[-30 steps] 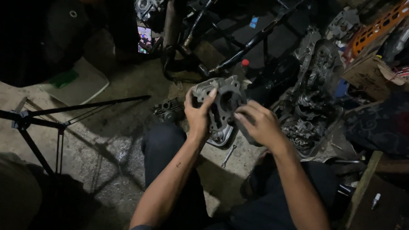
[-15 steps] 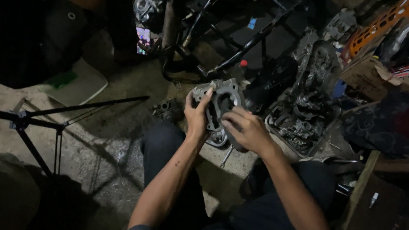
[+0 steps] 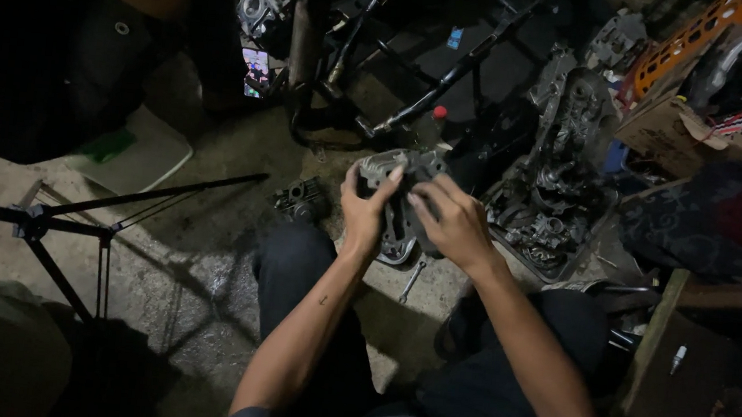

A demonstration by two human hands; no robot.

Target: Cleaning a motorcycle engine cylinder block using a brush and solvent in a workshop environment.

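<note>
I am crouched over a dirty concrete floor. Both my hands hold up a grey metal engine part [image 3: 412, 163], a flat casting with openings, in front of me. My left hand [image 3: 364, 212] grips its left side, thumb and fingers wrapped over the edge. My right hand [image 3: 450, 221] covers its right and middle, fingers curled across the face. Most of the part is hidden behind my hands. Below it on the floor lie a round metal piece [image 3: 396, 252] and a small wrench [image 3: 411, 280].
An opened engine case [image 3: 548, 203] lies on the floor to the right. A small engine piece [image 3: 299, 200] sits left of my hands. A black tripod [image 3: 80, 217] stands at left. A motorcycle frame [image 3: 438, 79], cardboard box [image 3: 669, 128] and orange part [image 3: 686, 39] crowd the back.
My right hand has slid left across the engine part, from its right edge onto its face. The part has been lifted a little closer to me.
</note>
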